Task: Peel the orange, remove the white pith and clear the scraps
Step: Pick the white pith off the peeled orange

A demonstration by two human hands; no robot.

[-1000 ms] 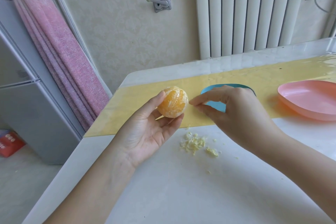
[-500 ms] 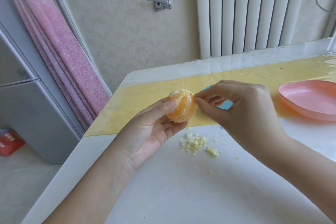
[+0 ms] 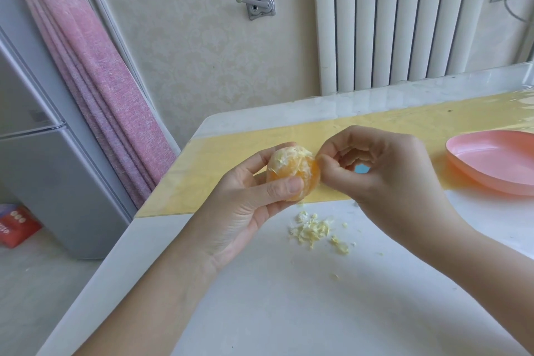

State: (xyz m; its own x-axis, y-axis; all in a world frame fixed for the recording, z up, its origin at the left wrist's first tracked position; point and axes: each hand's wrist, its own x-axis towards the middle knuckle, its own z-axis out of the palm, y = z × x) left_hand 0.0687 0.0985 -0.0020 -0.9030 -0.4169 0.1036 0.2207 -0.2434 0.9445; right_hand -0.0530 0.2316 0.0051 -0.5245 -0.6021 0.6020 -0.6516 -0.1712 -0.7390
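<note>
While the left grip (image 3: 248,211) lightly clasps the small, soft, fragile peeled orange (image 3: 291,173) at its fingertips, the right grip (image 3: 387,179) pinches stringy white pith (image 3: 289,157) just beside.

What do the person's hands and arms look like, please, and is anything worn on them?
The left hand and right hand are bare: no gloves, rings or bracelets show. The left forearm and right forearm are bare as far as the frame reaches, with no sleeve or watch in view. The left thumbnail looks short and unpainted.
</note>
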